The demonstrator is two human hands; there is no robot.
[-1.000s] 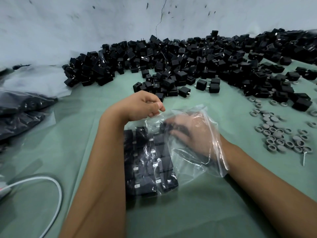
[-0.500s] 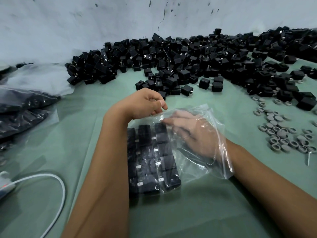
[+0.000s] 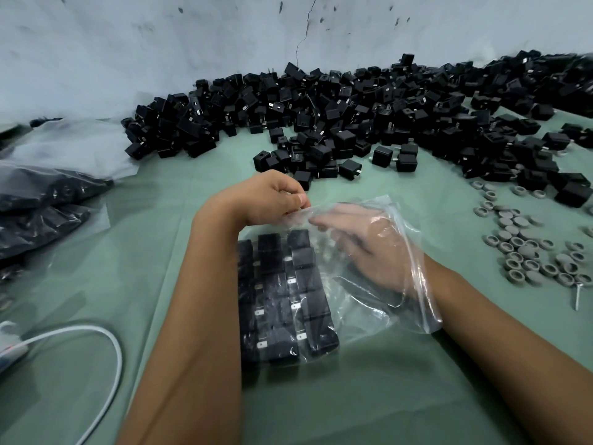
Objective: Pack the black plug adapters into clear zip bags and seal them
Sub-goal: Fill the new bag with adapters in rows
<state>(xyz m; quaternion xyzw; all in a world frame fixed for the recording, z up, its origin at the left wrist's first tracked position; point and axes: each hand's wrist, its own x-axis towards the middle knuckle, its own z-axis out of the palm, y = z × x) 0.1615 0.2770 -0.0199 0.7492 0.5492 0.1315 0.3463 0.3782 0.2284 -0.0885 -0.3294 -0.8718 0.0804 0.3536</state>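
Observation:
A clear zip bag [image 3: 378, 313] lies on the green cloth in front of me, with several black plug adapters [image 3: 285, 297] packed in neat rows in its left part. My left hand [image 3: 269, 200] pinches the bag's far edge near the top corner. My right hand [image 3: 369, 248] is inside the bag through its open right side, fingers stretched out flat toward the adapters, holding nothing that I can see. A large pile of loose black adapters [image 3: 353, 114] stretches along the wall behind.
Filled bags of adapters [image 3: 41, 200] lie at the left edge. Several grey rubber caps [image 3: 526, 248] are scattered at the right, with a screw [image 3: 577, 297] beside them. A white cable [image 3: 96, 338] loops at the lower left.
My right hand has drawn back a little inside the bag, its fingers now straighter and away from the adapter rows. The left hand keeps its pinch on the bag edge.

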